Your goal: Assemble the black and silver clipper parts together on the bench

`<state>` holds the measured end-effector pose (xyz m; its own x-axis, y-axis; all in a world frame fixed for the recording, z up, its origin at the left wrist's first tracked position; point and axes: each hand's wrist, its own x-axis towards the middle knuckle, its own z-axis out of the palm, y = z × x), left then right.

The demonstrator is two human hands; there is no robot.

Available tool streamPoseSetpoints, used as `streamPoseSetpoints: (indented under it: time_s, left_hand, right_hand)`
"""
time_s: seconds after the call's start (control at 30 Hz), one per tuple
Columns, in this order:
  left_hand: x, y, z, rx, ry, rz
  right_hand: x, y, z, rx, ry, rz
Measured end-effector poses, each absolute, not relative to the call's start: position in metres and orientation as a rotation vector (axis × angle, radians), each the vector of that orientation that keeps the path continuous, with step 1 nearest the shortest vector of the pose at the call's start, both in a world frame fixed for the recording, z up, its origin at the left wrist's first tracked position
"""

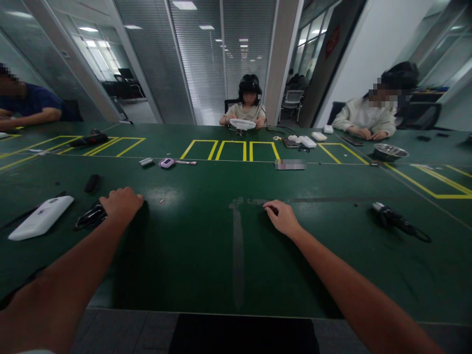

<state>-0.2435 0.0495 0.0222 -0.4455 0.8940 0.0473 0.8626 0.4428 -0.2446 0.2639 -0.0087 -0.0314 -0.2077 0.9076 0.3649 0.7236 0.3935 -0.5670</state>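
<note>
My left hand (122, 205) rests on the green table, back up. Its fingers bend down and away from me, mostly hidden, so its grip cannot be made out. Close against its left side lies a bundled black cable (90, 216). A small black object (92, 183) is just beyond, and a white flat device (41, 218) with a dark strap lies farther left. To the right of centre, my right hand (283, 217) lies on the table near a strip of worn grey tape (238, 255). Its fingers and thumb are curled together around a dark gap, with no object visible.
A black handheld device with a cord (396, 221) lies right; a metal bowl (391, 152) stands behind it. Beyond are a purple device (167, 162), white cases (308, 142) and yellow tape outlines (230, 142). Across sits a person holding a white plate-like object (242, 124); others sit at both sides.
</note>
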Motion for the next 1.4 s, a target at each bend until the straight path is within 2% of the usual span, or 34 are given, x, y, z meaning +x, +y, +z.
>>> streamPoseSetpoints:
  time_s: [0.43, 0.67, 0.77, 0.93, 1.17, 1.4]
  left_hand:
    - [-0.249, 0.056, 0.009, -1.6, -2.401, 0.269]
    - [-0.24, 0.064, 0.016, -1.596, -2.404, 0.324]
    - [-0.211, 0.066, 0.023, -1.607, -2.272, 0.181]
    - [-0.121, 0.062, 0.029, -1.975, -2.005, -0.245]
    - [0.013, 0.036, 0.007, -2.529, -1.695, -0.698]
    - [0.033, 0.025, -0.018, -2.611, -1.569, -0.859]
  right_hand:
    - [0.263, -0.01, -0.031, -1.386, -2.023, 0.343]
    - [0.262, -0.01, -0.03, -1.37, -2.03, 0.308]
    - [0.264, -0.008, -0.031, -1.342, -2.027, 0.278]
    - [0.271, -0.005, -0.031, -1.327, -1.997, 0.231]
    - [0.282, -0.001, -0.031, -1.389, -1.966, 0.163]
    - [0.281, 0.001, -0.031, -1.463, -2.018, 0.162]
